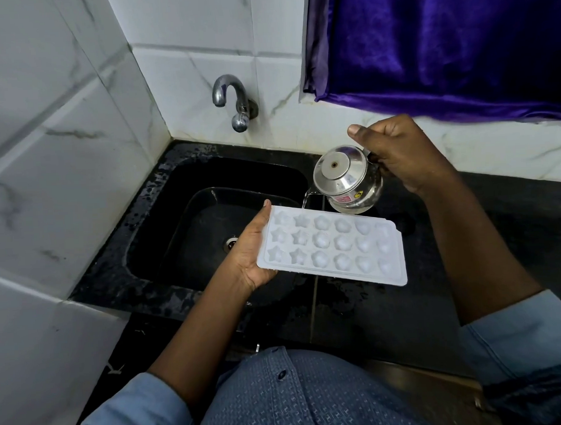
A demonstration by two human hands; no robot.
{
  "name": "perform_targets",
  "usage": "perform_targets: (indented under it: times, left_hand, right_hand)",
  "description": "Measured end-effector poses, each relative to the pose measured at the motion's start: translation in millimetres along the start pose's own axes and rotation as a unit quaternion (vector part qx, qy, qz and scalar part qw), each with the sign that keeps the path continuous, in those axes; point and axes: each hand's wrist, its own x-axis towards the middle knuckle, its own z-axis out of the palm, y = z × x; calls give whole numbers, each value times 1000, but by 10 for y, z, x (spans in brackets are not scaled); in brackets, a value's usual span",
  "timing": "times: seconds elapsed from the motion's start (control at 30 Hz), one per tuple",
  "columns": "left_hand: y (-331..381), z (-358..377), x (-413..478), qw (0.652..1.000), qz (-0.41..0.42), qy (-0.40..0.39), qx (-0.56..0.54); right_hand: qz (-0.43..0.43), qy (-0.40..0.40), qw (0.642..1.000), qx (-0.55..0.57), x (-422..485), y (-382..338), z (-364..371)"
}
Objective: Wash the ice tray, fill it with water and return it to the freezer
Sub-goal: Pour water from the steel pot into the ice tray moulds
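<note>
A white plastic ice tray (333, 246) with star and flower shaped cups is held level over the right edge of the black sink (163, 198). My left hand (250, 249) grips the tray's left end from underneath, thumb along its edge. My right hand (398, 154) holds a small steel kettle (347, 179) by its handle, tilted left. A thin stream of water (305, 201) runs from its spout onto the tray's far edge.
A chrome wall tap (234, 102) sticks out above the sink, with no water coming from it. A wet black counter (389, 313) surrounds the sink. White marble tiles line the left and back walls. A purple curtain (442, 44) hangs at upper right.
</note>
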Motion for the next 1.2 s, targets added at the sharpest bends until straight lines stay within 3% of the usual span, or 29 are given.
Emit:
perform_targets:
  times: [0.33, 0.8, 1.2]
  left_hand:
    - [-10, -36, 35, 1000, -4, -1, -12]
    - [-11, -62, 14, 1000, -3, -11, -7]
    - [19, -50, -26, 1000, -1, -9, -13]
  right_hand:
    - [60, 20, 993, 102, -14, 23, 126]
    - [4, -19, 1000, -5, 90, -48, 327]
    - [-9, -14, 1000, -12, 96, -64, 321]
